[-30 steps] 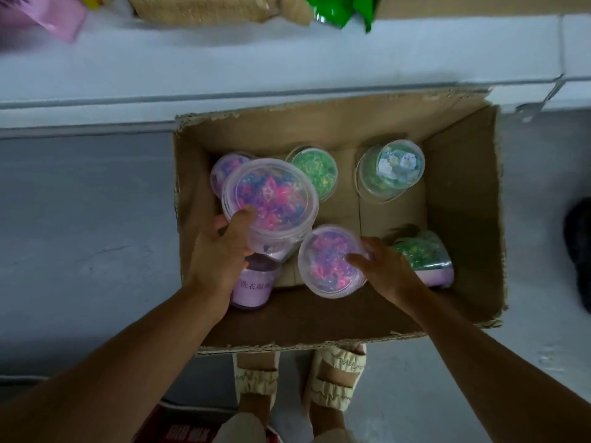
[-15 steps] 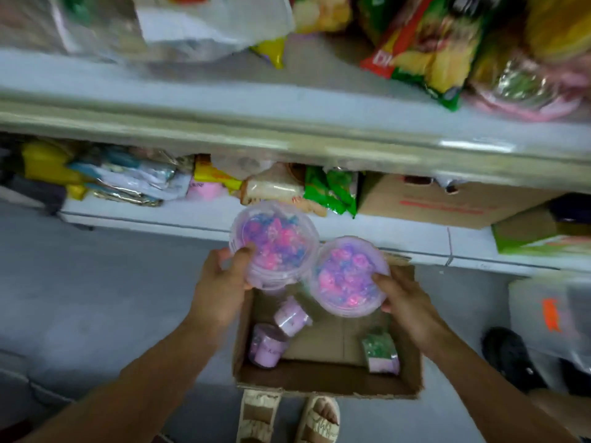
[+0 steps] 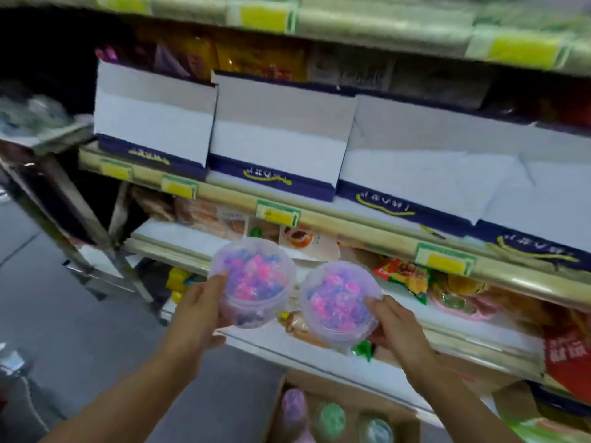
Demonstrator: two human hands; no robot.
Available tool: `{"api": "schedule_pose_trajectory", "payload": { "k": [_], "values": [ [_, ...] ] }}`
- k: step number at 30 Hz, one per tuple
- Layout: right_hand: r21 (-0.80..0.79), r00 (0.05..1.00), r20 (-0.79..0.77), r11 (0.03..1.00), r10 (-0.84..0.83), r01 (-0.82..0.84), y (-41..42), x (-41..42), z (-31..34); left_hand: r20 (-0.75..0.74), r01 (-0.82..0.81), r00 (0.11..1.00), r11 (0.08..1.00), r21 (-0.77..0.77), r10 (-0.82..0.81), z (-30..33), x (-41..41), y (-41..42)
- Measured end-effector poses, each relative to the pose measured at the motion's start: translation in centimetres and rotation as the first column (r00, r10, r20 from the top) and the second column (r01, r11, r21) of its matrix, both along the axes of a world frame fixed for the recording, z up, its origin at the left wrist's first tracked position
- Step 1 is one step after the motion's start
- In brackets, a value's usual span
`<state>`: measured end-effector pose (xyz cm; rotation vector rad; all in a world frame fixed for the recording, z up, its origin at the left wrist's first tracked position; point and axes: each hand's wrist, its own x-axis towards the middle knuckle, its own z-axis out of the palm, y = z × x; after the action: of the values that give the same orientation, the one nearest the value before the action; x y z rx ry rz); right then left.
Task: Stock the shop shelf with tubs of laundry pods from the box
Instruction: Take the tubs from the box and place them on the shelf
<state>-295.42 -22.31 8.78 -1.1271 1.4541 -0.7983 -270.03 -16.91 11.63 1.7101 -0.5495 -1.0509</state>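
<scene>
Count of items in view

Two hands (image 3: 195, 310) (image 3: 398, 327); two held tubs (image 3: 252, 279) (image 3: 340, 302), pink and purple pods inside. Three more tubs in the box (image 3: 332, 391): one purple (image 3: 294, 406), one green (image 3: 330, 418), one bluish (image 3: 374, 431). Four white-and-navy cartons (image 3: 153, 123) on the shelf. Price tags on the rails too blurred to count reliably.

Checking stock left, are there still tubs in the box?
Yes, at least three tubs sit in the box on the floor, below the hands.
</scene>
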Motion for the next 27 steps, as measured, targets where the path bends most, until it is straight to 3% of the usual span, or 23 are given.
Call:
{"api": "schedule_pose_trajectory", "payload": {
  "k": [11, 20, 27],
  "values": [
    [-0.227, 0.992, 0.041, 0.968, 0.116, -0.104, -2.4, 6.2, 18.3, -0.033, -0.141, 0.99, 0.97, -0.196, 0.137, 16.0, 5.2, 1.5],
    [-0.342, 0.97, 0.129, 0.928, 0.205, -0.151, -5.7, 11.7, 29.9, -0.069, -0.16, 0.987, 0.915, -0.371, 0.145, 26.1, 11.1, -1.8],
    [-0.373, 0.961, 0.201, 0.922, 0.189, -0.103, -8.9, 17.9, 35.3, -0.012, -0.067, 0.998, 0.894, -0.442, 0.068, 31.0, 18.9, -7.8]
  ]
}}
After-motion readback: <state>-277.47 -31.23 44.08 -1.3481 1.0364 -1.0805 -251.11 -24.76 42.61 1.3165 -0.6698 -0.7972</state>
